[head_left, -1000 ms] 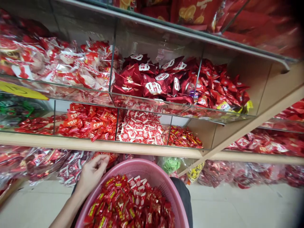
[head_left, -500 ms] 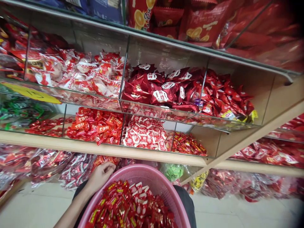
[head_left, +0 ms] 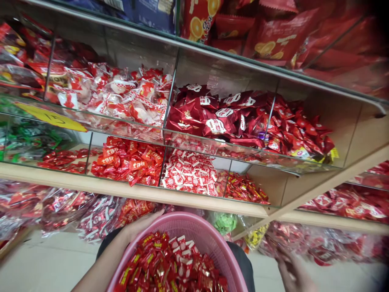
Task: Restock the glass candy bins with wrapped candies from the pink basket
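Observation:
A pink plastic basket (head_left: 226, 243) rests between my legs, filled with red-wrapped sweets (head_left: 158, 263) and some red-and-white ones (head_left: 182, 253). My left hand (head_left: 146, 223) lies along the basket's upper left rim, its fingers mostly hidden behind the rim. At the lower right, away from the basket, is my right hand (head_left: 291, 269), blurred, with its fingers apart and nothing seen in them. It is nearest to the bagged sweets (head_left: 273, 243) on the floor under the shelf.
Glass-fronted shelves with a wooden edge (head_left: 121, 190) span the view, holding red sweets (head_left: 136, 160), maroon packets (head_left: 212, 113) and green sweets (head_left: 33, 138). A yellow price tag (head_left: 51, 117) hangs at left. More bags (head_left: 97, 215) lie below the shelf.
My left hand has gone from a loose curl beside the rim to lying along it. My right hand has come into view at the lower right. The view has shifted slightly.

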{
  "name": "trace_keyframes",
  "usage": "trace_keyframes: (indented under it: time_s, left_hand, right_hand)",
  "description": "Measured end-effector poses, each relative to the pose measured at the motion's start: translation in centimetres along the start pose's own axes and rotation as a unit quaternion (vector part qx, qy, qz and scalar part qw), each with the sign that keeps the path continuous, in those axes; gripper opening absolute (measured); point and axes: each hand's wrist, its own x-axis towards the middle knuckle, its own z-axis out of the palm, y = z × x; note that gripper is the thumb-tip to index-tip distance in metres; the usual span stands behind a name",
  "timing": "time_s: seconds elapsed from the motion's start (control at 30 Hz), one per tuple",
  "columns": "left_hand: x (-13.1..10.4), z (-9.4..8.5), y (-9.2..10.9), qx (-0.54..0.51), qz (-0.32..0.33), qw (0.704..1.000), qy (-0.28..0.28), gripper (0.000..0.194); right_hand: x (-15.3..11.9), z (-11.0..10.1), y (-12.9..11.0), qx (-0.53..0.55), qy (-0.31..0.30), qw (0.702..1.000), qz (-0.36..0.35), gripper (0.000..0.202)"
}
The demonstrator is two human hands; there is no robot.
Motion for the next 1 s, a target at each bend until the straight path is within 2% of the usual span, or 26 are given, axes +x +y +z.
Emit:
trace_keyframes:
  time_s: [0.07,0.13,0.2,0.27,0.33,0.47,0.57,0.77,1.0]
  left_hand:
    - [0.3,-0.2,-0.3,-0.011,-0.007,1.0,0.005,0.053]
    - [0.4,-0.5,-0.5,-0.019,-0.013,1.0,-0.006,0.054]
    - [0.4,-0.7,-0.5,-0.026,-0.021,0.999,-0.027,0.054]
    - [0.3,-0.7,-0.4,-0.028,-0.021,0.998,-0.043,0.054]
    - [0.1,-0.7,-0.3,-0.023,-0.013,0.999,-0.047,0.053]
    - [-0.1,-0.9,-0.3,-0.003,0.009,1.0,-0.025,0.05]
    - [-0.1,-1.0,-0.4,0.0,0.022,1.0,-0.021,0.05]
    - [0.1,-0.7,-0.3,0.017,0.029,0.999,-0.008,0.055]
    - [-0.1,-0.6,-0.1,0.026,0.038,0.999,-0.007,0.054]
  right_hand:
    - [3.2,-0.2,-5.6,-0.007,-0.018,0.991,-0.129,0.028]
    - [5.9,0.1,-11.9,-0.024,-0.051,0.963,-0.263,0.026]
    - [8.0,1.0,-17.5,-0.041,-0.105,0.924,-0.366,0.028]
    - [9.8,2.5,-21.5,-0.071,-0.156,0.881,-0.44,0.029]
    - [11.3,4.2,-23.9,-0.131,-0.194,0.848,-0.476,0.029]
    - [13.4,6.8,-25.9,-0.229,-0.235,0.804,-0.496,0.033]
    - [14.0,7.6,-26.3,-0.25,-0.252,0.787,-0.505,0.035]
    - [14.4,7.6,-26.4,-0.232,-0.266,0.788,-0.504,0.035]
    - [15.2,6.3,-25.8,-0.229,-0.244,0.806,-0.488,0.035]
